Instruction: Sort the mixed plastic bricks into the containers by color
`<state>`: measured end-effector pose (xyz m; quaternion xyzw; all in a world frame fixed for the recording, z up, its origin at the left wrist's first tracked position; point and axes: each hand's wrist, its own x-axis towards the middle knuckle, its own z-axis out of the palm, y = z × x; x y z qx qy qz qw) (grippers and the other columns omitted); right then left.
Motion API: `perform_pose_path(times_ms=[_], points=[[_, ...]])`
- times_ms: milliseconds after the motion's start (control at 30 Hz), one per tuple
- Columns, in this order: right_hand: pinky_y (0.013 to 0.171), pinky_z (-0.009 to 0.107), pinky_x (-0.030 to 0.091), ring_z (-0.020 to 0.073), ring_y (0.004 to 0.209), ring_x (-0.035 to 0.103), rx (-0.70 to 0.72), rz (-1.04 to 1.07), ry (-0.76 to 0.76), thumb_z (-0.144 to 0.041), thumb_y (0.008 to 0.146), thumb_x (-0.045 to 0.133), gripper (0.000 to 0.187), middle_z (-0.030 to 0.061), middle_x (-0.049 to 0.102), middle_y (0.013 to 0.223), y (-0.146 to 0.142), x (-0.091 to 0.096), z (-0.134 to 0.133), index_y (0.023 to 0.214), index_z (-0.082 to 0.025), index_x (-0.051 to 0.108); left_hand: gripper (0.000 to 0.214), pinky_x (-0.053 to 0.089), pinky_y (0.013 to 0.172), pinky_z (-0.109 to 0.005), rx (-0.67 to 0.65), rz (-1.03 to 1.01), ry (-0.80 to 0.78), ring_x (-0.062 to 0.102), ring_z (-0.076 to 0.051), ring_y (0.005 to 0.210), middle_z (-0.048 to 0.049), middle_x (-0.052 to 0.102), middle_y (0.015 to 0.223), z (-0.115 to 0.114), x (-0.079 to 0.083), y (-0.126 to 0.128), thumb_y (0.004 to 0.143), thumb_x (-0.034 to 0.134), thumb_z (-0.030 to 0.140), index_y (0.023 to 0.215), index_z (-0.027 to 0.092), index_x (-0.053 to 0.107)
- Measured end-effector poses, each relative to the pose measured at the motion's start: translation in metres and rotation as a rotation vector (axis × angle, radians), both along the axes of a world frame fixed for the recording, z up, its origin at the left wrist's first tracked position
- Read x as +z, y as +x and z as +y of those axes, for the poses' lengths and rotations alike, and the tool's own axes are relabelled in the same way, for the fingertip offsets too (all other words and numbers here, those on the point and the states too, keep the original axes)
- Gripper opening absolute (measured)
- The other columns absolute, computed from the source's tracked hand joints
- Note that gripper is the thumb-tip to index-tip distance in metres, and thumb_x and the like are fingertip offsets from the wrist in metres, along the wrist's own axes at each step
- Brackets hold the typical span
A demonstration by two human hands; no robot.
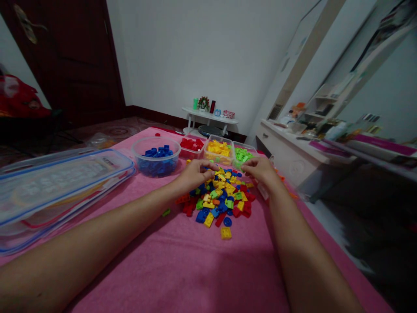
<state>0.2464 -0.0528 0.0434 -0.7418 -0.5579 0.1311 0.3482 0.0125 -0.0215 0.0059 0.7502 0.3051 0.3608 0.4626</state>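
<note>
A mixed pile of toy building bricks [224, 195] in yellow, blue, red and green lies on a pink cloth. My left hand [197, 174] hovers over the pile's far left side, its fingers stretched out and the thumb apart from them. At the far right side of the pile is my right hand [259, 168], fingers bent together in front of the green bricks' box; anything between the fingertips is too small to make out. Just beyond the hands stand a box of yellow bricks [219, 148] and a box of green bricks [243, 154].
A round tub [138, 158] with blue bricks and a box of red bricks [192, 145] stand left of the yellow ones. Clear lids [65, 174] with blue rims are stacked at the left. Some orange bricks [286, 184] lie beyond my right wrist. A white dresser [289, 148] stands at the right.
</note>
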Motion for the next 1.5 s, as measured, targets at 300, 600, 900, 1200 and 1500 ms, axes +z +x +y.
perform_pose_path(times_ms=[300,600,900,1200,1500], points=[[0.058,0.026,0.05,0.0163,0.068,0.064,0.047,0.072,0.165,-0.024,0.069,0.063,0.033,0.01,0.07,0.085,0.001,0.003,0.001,0.099,-0.01,0.066,0.025,0.047,0.066,-0.024,0.03,0.214,0.289,0.061,-0.013,0.073,-0.0046,0.067,0.087,0.0,-0.001,-0.004,0.077,0.053,0.019,0.096,0.014,0.067],[0.055,0.02,0.042,0.0146,0.069,0.061,0.23,-0.398,-0.429,-0.011,0.053,0.071,0.024,0.0013,0.069,0.075,-0.009,0.004,-0.009,0.076,-0.017,0.068,0.024,0.043,0.087,-0.029,-0.181,0.395,0.668,0.057,-0.017,0.095,-0.0072,0.065,0.1,-0.009,-0.007,-0.004,0.08,0.053,0.017,0.1,0.016,0.066],[0.052,0.022,0.035,0.0159,0.068,0.059,0.129,-0.62,-0.522,-0.021,0.057,0.069,0.016,0.002,0.066,0.073,-0.017,0.006,-0.015,0.072,-0.019,0.066,0.023,0.044,0.084,-0.028,-0.194,0.417,0.688,0.057,-0.017,0.093,-0.0074,0.065,0.097,-0.008,-0.009,-0.004,0.081,0.052,0.017,0.098,0.017,0.067],[0.051,0.022,0.033,0.0144,0.064,0.056,0.156,-0.635,-0.414,-0.027,0.058,0.069,0.017,0.0014,0.064,0.071,-0.016,0.008,-0.013,0.072,-0.02,0.064,0.022,0.044,0.084,-0.029,-0.206,0.417,0.692,0.058,-0.018,0.093,-0.0083,0.065,0.097,-0.006,-0.01,-0.003,0.081,0.051,0.016,0.096,0.016,0.068],[0.05,0.021,0.03,0.009,0.054,0.046,0.48,-0.425,-0.064,-0.029,0.066,0.064,0.017,-0.0038,0.053,0.059,-0.05,0.014,-0.013,0.076,-0.017,0.063,0.05,0.048,0.071,-0.027,-0.127,0.117,0.332,0.063,-0.018,0.082,-0.0077,0.068,0.098,-0.011,-0.006,-0.002,0.083,0.053,0.037,0.129,0.018,0.047]])
